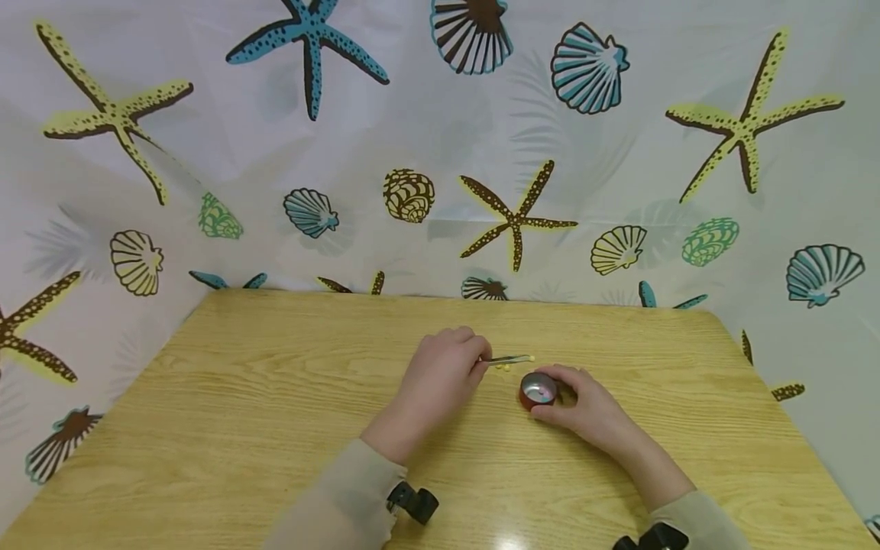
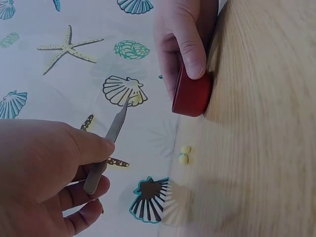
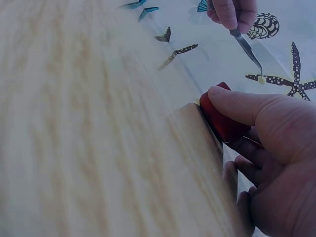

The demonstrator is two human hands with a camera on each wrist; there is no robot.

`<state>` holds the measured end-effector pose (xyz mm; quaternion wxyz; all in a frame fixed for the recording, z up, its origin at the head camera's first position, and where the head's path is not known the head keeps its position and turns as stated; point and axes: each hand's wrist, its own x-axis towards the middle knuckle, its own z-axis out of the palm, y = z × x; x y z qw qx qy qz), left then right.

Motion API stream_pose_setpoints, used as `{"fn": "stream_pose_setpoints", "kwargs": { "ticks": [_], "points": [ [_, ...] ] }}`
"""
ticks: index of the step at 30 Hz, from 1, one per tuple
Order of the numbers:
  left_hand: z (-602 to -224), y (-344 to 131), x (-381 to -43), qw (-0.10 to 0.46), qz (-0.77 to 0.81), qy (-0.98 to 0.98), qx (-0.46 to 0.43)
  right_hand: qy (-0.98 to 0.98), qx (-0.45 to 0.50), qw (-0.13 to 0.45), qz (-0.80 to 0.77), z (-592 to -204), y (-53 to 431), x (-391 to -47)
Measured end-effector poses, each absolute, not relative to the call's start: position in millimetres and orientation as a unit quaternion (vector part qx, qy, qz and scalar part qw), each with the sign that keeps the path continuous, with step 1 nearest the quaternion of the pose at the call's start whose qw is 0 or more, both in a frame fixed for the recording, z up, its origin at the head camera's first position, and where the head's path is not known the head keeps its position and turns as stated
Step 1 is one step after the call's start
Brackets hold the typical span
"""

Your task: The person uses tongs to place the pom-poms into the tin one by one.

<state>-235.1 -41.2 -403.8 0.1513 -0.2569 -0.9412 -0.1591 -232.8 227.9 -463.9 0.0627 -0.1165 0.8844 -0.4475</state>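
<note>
My left hand [image 1: 445,365] pinches a pair of metal tweezers [image 2: 109,140] between thumb and fingers. At the tweezers' tip is a small yellow bead [image 3: 261,79], held above the table. My right hand [image 1: 584,405] grips a small round red tin [image 2: 192,94] by its side, thumb on one side and fingers on the other. The tin stands upright on the table with its top uncovered; a few tiny pink and bluish bits [image 1: 541,393] show inside. Loose yellow beads [image 2: 184,154] lie on the table behind the tin, below the tweezers.
A wood-grain table [image 1: 275,397] spreads under both hands. Behind it and along its sides hangs a white cloth [image 1: 440,137] printed with starfish and shells. A small black camera [image 1: 414,503] is strapped at the left wrist, another [image 1: 653,538] at the right.
</note>
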Motion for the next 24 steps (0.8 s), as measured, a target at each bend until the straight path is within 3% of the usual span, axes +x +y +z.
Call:
{"fn": "stream_pose_setpoints", "kwargs": {
  "ticks": [24],
  "points": [
    [-422,-32,-235,0.11,-0.11,-0.952,-0.264,0.87,-0.138,0.065,-0.469,-466,229,-235]
  ]
}}
